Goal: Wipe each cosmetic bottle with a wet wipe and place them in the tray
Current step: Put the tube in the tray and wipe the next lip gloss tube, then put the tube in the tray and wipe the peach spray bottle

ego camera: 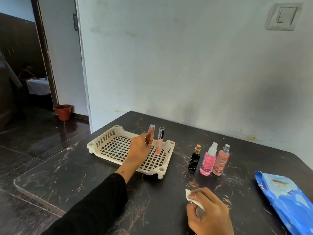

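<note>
A cream slotted tray [108,141] sits on the dark marble table. Over it, my left hand [138,150] holds a rose-gold lipstick tube [150,134] upright. Beside that tube, a pink lip-gloss tube [160,141] with a black cap stands upright in the tray. To the right of the tray, three bottles stand in a row on the table: a black one with a gold cap [194,158], a pink spray bottle [208,160] and a peach spray bottle [221,161]. Near the front edge, my right hand [208,211] grips a crumpled white wet wipe [188,195].
A blue wet-wipe pack [286,199] lies at the table's right front. The table [84,175] backs onto a white wall and its left edge drops to a dark tiled floor. A terracotta pot [63,111] stands by the doorway.
</note>
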